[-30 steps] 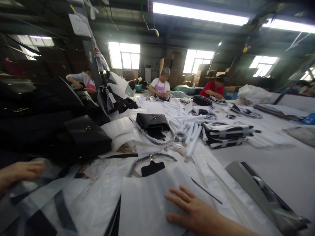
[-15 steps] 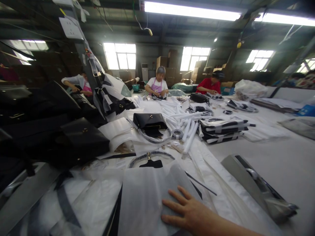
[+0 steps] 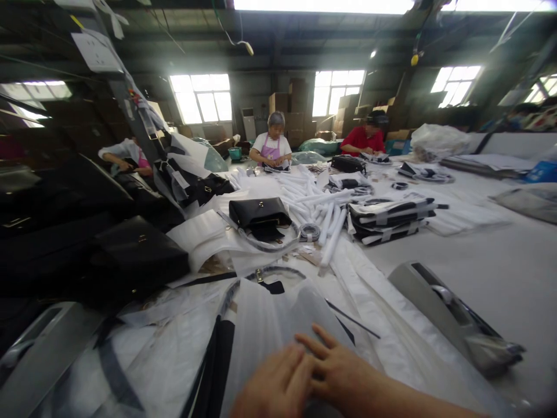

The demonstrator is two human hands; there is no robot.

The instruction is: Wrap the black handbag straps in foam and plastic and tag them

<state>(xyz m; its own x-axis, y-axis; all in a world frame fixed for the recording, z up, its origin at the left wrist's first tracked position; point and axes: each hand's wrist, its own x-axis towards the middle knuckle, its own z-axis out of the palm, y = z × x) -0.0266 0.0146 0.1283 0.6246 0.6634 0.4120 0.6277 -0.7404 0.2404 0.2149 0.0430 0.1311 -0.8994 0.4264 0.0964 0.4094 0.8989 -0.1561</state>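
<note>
A translucent white packing sheet (image 3: pixel 265 325) lies over a black bag (image 3: pixel 221 354), whose dark side shows along the sheet's left edge. My right hand (image 3: pixel 343 368) rests on the sheet with its fingers spread. Just left of it, partly overlapping its fingertips, is my left hand (image 3: pixel 272 380); its fingers are smeared by motion, and I cannot tell whether they grip anything. Beyond the sheet's far edge show a wrapped bag handle (image 3: pixel 282 270) and a black flap with a gold clasp (image 3: pixel 260 275).
A grey dispenser-like device (image 3: pixel 448 313) stands at right, another (image 3: pixel 47 342) at left. Black bags (image 3: pixel 143 247) are piled on the left. A black handbag (image 3: pixel 260 213), white rolls (image 3: pixel 333 232) and stacked wrapped pieces (image 3: pixel 391 217) lie ahead. Co-workers (image 3: pixel 272 145) sit across the table.
My left hand has come into view over the sheet, beside my right hand. The sheet's left edge has shifted right, baring more of the black bag. The view has tilted slightly.
</note>
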